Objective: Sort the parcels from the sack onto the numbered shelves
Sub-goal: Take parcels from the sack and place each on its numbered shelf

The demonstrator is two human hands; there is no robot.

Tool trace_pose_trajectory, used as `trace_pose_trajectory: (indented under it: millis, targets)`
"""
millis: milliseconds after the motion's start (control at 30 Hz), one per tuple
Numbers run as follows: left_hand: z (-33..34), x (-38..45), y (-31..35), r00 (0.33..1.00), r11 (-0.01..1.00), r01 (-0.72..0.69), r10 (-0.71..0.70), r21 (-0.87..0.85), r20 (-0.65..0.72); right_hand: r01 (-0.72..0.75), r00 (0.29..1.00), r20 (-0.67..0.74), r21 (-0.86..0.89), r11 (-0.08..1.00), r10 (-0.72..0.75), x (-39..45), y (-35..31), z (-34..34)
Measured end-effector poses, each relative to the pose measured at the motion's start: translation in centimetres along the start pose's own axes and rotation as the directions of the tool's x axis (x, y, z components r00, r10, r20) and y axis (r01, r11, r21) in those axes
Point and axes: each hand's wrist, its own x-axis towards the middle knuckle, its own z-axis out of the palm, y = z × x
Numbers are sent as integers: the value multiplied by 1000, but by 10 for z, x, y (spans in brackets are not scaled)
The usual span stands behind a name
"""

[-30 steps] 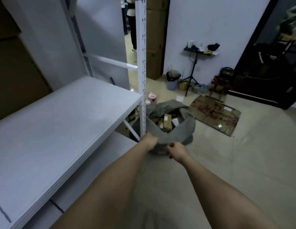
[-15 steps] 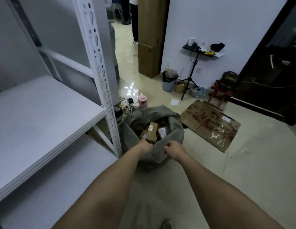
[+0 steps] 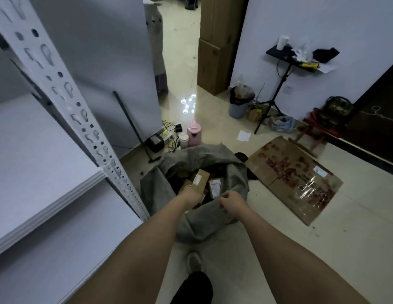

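The shelves [image 3: 44, 150] stand bare at left behind a post [image 3: 90, 132]. The left hand [image 3: 190, 195] reaches into the sack [image 3: 204, 218] at a parcel [image 3: 200, 181]; its grasp cannot be told. The right hand [image 3: 231, 204] pinches the sack's rim. A loose rim could flop shut, and the post may snag a lifted parcel. A kettle [image 3: 194, 134] and cardboard [image 3: 294, 178] crowd the floor.

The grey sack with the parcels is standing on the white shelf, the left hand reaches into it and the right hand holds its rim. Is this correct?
Not quite. The head view shows the grey sack standing on the floor beside the white shelf, not on it. The rest holds: the left hand reaches in among the parcels, and the right hand holds the sack's rim.
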Motion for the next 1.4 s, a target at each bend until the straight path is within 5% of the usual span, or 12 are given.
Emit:
trace_pose_trajectory:
  millis: [600, 1033, 1267, 1400]
  targets:
    - [13, 217, 11, 977, 973, 211, -208, 90, -36, -94, 977, 182, -79, 992, 107, 199, 6, 5]
    - [125, 406, -93, 953, 917, 300, -278, 264, -120, -80, 967, 227, -150, 985, 113, 401, 79, 109]
    - [165, 452, -121, 940, 819, 333, -245, 468, -239, -83, 965, 235, -154, 985, 118, 446, 106, 139]
    - [161, 446, -111, 925, 864, 364, -292, 346, -244, -83, 960, 252, -177, 981, 126, 445, 104, 135]
